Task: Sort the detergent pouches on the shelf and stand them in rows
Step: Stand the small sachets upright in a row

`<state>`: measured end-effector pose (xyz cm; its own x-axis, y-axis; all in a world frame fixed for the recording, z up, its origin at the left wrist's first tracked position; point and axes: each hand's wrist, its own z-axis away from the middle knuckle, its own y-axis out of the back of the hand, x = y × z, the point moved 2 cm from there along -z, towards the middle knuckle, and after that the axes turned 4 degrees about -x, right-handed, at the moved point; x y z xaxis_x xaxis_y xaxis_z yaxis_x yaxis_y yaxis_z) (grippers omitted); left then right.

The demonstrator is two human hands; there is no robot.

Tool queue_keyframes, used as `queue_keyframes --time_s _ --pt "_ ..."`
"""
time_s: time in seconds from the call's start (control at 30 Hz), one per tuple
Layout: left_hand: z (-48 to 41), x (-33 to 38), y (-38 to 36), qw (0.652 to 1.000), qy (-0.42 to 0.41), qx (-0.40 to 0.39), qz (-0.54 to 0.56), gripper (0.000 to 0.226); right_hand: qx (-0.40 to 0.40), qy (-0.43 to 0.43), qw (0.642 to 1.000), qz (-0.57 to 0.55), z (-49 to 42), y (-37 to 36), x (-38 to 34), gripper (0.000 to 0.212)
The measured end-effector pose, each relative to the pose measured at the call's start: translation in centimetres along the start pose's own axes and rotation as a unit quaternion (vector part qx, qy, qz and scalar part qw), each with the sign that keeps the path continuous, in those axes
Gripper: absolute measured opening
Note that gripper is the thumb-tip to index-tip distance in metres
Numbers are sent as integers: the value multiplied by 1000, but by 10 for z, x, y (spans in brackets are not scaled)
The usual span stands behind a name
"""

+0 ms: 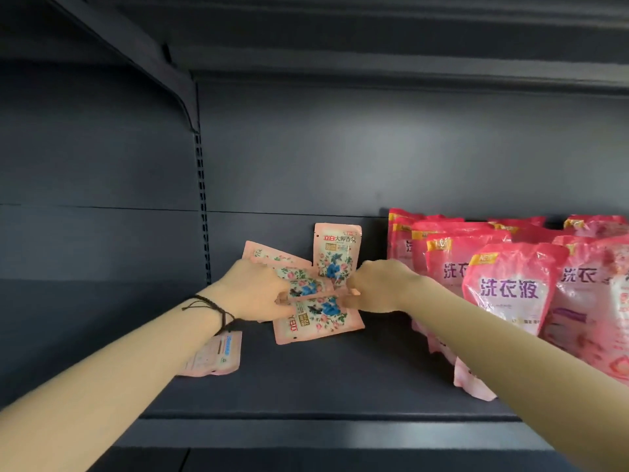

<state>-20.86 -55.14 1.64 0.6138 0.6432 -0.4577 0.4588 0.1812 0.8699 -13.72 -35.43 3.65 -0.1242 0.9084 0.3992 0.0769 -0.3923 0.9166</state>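
Observation:
Several small pale-pink floral pouches lie in a loose heap at mid-shelf. One small pouch (337, 254) stands upright against the back wall. My left hand (253, 287) grips a tilted floral pouch (303, 284) from the left. My right hand (377, 284) pinches the same heap from the right, fingers curled on a pouch edge. Below both hands a floral pouch (318, 320) lies flat. Another small pouch (214, 356) lies face down under my left forearm. Large bright-pink detergent pouches (510, 294) stand in rows at the right.
The dark shelf board (323, 379) has bare room at the left and front. A dark back panel with a slotted upright (203, 212) stands behind. The shelf above (374, 69) hangs close overhead. The front lip (340, 434) runs below my arms.

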Motion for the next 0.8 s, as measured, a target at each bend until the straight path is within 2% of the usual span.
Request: queue_keyframes --time_s 0.2,0.27,0.33,0.43,0.5,0.57,0.6,0.7,0.8 --pt "-63 -14 -17 997 30 -8 68 45 -27 -85 996 -28 -72 -14 23 57" --pt "-82 -18 -23 991 61 -11 118 42 -13 -133 988 -81 -91 -20 33 57" --pt "-99 -22 -31 970 112 3 215 40 26 -183 966 -182 -107 -30 42 54" --pt "-120 -28 -48 885 182 60 424 35 96 -252 897 -350 -123 -48 51 50" --pt "-132 -29 -61 843 204 84 490 34 167 -290 823 -459 -130 -61 55 45" --pt "-143 -28 -73 844 204 83 489 35 215 -318 755 -532 -136 -74 56 43" --pt "-148 -27 -77 854 198 77 476 36 207 -327 737 -554 -139 -80 56 41" --pt "-160 -21 -85 877 173 73 443 31 157 -335 710 -599 -151 -103 53 32" --pt "-166 -19 -87 895 157 101 404 26 159 -330 668 -648 -159 -117 53 17"
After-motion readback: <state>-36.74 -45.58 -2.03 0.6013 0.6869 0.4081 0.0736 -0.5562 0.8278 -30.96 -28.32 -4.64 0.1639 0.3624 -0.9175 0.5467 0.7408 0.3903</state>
